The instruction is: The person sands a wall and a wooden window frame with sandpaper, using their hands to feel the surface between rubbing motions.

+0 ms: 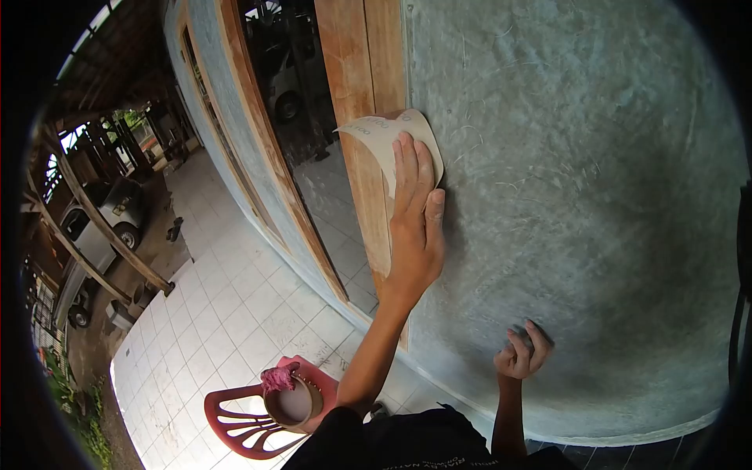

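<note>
My left hand (415, 211) presses a sheet of sandpaper (380, 139) against the edge where the wooden window frame (350, 70) meets the grey-green plastered wall (564, 196). Its fingers lie stretched along the printed backing, and the sheet's upper left corner curls away from the wood. Lower down, my right hand (523, 352) is held at the wall, its fingers loosely bent and apart, with nothing in them. Pale scuffs and scratches mark the plaster around both hands.
A red plastic chair (235, 419) stands behind on the white tiled floor (227, 313), bearing a bowl (296, 403) of cloudy liquid with a pink cloth (278, 379) over its rim. Farther left are wooden posts (98, 211) and a parked pickup truck (102, 223).
</note>
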The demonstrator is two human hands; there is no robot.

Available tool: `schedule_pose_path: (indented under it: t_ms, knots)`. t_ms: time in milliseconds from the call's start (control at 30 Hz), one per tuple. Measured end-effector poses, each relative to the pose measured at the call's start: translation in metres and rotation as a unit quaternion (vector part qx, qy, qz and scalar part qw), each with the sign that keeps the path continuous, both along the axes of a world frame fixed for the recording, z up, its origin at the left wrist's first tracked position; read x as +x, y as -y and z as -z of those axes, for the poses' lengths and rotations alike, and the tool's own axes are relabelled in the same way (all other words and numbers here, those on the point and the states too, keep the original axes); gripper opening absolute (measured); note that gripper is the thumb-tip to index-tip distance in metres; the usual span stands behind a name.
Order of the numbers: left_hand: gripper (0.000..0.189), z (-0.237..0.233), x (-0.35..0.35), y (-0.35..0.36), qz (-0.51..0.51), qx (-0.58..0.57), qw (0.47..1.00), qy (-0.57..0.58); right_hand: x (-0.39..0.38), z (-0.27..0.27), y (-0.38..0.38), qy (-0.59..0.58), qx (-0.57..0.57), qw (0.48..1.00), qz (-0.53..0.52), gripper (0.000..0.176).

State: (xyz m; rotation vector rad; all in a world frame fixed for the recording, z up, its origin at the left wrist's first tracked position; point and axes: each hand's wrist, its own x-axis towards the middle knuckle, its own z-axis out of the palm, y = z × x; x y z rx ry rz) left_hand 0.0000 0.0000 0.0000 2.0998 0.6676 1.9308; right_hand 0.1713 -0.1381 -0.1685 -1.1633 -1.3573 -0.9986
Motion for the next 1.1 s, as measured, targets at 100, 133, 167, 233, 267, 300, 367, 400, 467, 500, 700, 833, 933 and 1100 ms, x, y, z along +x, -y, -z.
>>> schedule_pose_path:
  t_ms: [100,133,167,233,267,300,367,400,467,500,700,833,933,1100]
  knots:
    - [0.048,0.015,0.005,0.011,-0.034,0.007,0.999,-0.030,-0.003,-0.003,0.000,0.000,0.006,1.000,-0.003,0.025]
    - [0.048,0.038,0.011,0.020,-0.025,-0.004,0.999,-0.044,-0.002,-0.004,-0.001,0.005,0.003,1.000,-0.002,0.024]
    - [0.047,0.051,0.015,0.025,-0.017,-0.018,0.998,-0.058,-0.001,-0.003,0.001,0.011,-0.003,1.000,-0.002,0.024]
    - [0.048,0.041,0.014,0.017,-0.015,-0.004,0.999,-0.049,-0.001,-0.004,-0.001,0.009,-0.003,1.000,-0.001,0.024]
    - [0.048,0.032,0.012,0.012,-0.017,0.011,0.999,-0.039,-0.001,-0.004,0.000,0.007,-0.002,1.000,-0.003,0.024]
    - [0.048,0.016,0.007,0.008,-0.017,0.006,0.999,-0.037,0.000,-0.004,0.002,0.009,-0.007,1.000,-0.004,0.024]
    - [0.050,-0.018,-0.002,0.001,-0.022,0.005,0.999,-0.030,0.001,-0.003,-0.001,0.003,0.007,1.000,-0.020,0.025]
    - [0.050,-0.015,0.000,0.002,-0.021,0.007,0.999,-0.029,0.001,-0.006,-0.001,0.004,0.009,1.000,-0.019,0.025]
    - [0.051,0.002,0.006,0.005,-0.039,0.025,0.998,-0.051,-0.001,-0.016,-0.001,0.007,0.014,0.999,-0.037,0.027]
    - [0.051,0.022,0.011,0.011,-0.029,0.028,0.998,-0.058,0.000,-0.024,-0.002,0.006,0.021,0.999,-0.036,0.027]
    - [0.050,-0.010,0.005,0.000,-0.039,0.039,0.997,-0.054,0.006,-0.081,-0.001,0.089,0.035,0.995,0.012,0.025]
    - [0.049,-0.037,0.001,0.000,-0.037,0.069,0.996,-0.051,0.007,-0.095,-0.001,0.039,0.043,0.997,0.057,0.030]
    - [0.046,-0.005,0.011,0.005,-0.020,0.069,0.996,-0.049,0.009,-0.091,0.001,0.020,0.039,0.997,0.056,0.032]
    - [0.047,-0.052,-0.002,-0.008,-0.035,0.097,0.993,-0.061,0.014,-0.082,-0.001,0.034,0.052,0.997,0.044,0.049]
